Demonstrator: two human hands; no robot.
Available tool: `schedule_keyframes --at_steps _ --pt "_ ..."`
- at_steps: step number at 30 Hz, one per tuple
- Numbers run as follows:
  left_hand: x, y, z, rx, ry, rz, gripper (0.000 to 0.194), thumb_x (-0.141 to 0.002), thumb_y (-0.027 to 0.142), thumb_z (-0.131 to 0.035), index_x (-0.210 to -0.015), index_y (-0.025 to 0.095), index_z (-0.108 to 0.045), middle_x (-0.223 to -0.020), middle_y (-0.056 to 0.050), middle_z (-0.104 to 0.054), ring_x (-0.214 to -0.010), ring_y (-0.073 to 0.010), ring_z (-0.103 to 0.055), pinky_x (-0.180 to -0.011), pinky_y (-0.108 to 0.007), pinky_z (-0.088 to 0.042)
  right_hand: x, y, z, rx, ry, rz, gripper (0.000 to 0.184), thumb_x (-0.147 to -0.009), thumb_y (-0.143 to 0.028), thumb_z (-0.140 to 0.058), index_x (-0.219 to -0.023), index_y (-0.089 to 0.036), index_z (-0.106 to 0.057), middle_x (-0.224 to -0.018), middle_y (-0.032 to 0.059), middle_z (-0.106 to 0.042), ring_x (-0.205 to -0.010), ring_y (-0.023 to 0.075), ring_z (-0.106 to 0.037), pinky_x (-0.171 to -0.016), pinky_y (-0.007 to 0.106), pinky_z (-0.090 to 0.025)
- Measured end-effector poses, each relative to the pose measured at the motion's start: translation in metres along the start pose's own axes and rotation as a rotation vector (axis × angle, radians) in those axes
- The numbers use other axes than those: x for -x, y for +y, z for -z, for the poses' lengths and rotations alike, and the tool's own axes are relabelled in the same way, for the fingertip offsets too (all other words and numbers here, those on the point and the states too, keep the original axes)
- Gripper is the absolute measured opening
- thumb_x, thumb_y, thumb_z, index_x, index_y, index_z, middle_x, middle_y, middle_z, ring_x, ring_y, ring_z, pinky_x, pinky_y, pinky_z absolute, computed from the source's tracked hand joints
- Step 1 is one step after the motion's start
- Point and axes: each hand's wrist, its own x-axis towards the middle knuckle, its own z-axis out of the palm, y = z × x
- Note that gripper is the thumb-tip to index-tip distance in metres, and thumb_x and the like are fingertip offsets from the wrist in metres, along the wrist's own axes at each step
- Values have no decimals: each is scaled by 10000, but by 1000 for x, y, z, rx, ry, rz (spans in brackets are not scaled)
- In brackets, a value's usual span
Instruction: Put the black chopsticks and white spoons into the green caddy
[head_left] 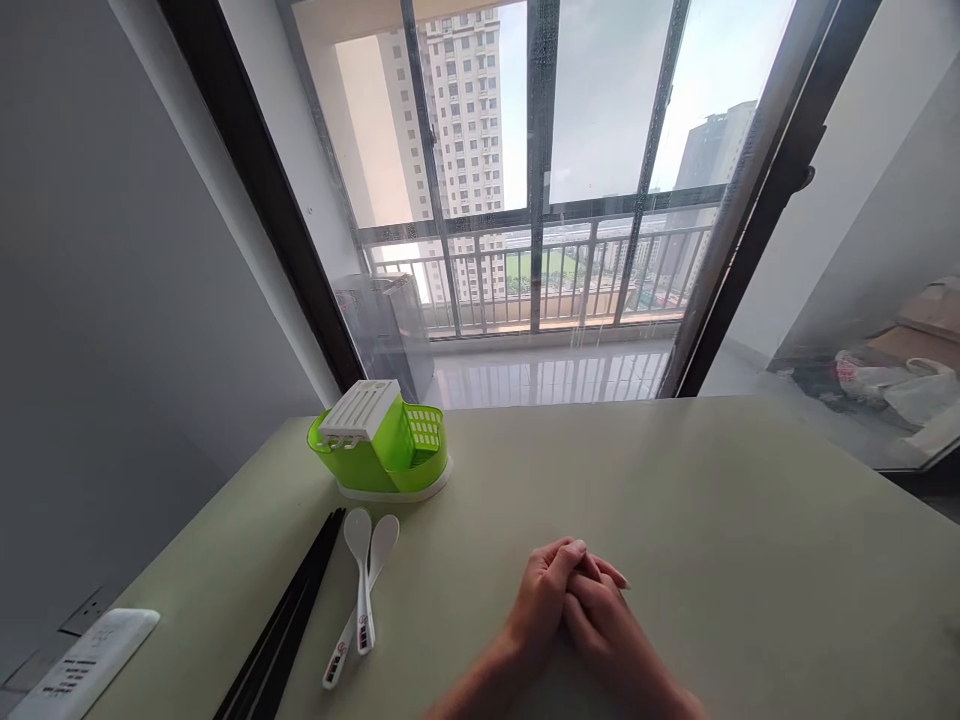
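My left hand (pixel 541 598) and my right hand (pixel 602 625) are clasped together over the near middle of the table, their fingers folded round each other. No object shows in either hand. To their left lie two white spoons (pixel 358 535) with printed marks on the handles, one crossing over the other. Several black chopsticks (pixel 296 605) rest in a bundle beside the spoons. Behind these stands a bright green utensil holder (pixel 360 466) with a slotted white top on its left part and a lattice-walled open compartment on its right.
A pale green table (pixel 720 520) spreads out before me. At its left edge lies a white power strip (pixel 101 660), near a grey wall (pixel 112 350). Past the far edge, a dark-framed glass door (pixel 540 365) shows a balcony with railings. Bags (pixel 900 390) sit on the right.
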Motion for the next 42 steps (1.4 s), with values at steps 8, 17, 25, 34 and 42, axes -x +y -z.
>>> schedule_keyframes --at_steps 8,17,25,34,42 --pt "3 3 -1 -7 10 -5 367 -836 488 -589 -632 187 -535 -749 -93 -744 -772 -233 -688 -766 -330 -499 -2 2 -3 -2 -39 21 322 -922 -234 -423 -727 -191 -674 -815 87 -690 -805 221 -628 -720 306 -468" --pt "1 -5 4 -35 30 -26 366 -848 503 -586 -655 199 -520 -730 -65 -733 -769 -228 -689 -756 -323 -502 -5 0 -3 26 -21 112 282 -894 -201 -419 -708 -195 -631 -763 78 -688 -740 206 -617 -697 301 -436" --pt "5 -5 4 -136 56 -65 412 -873 548 -552 -650 204 -511 -735 -57 -717 -764 -212 -664 -764 -314 -496 -6 5 -6 81 2 203 269 -878 -170 -420 -679 -204 -598 -713 70 -696 -669 185 -605 -670 298 -432" --pt "60 65 26 -782 118 -240 421 -1014 506 -398 -842 206 -639 -939 -43 -743 -940 -192 -657 -918 -295 -473 0 -4 -1 238 -140 274 252 -828 -80 -435 -631 -229 -384 -606 -39 -530 -557 118 -444 -614 252 -327" --pt "132 146 101 -1428 679 -188 352 -909 536 -494 -1069 253 -627 -1040 -41 -736 -961 -235 -676 -787 -312 -498 2 -10 2 264 -192 234 257 -827 -91 -412 -662 -223 -265 -602 -63 -387 -555 101 -320 -581 254 -229"
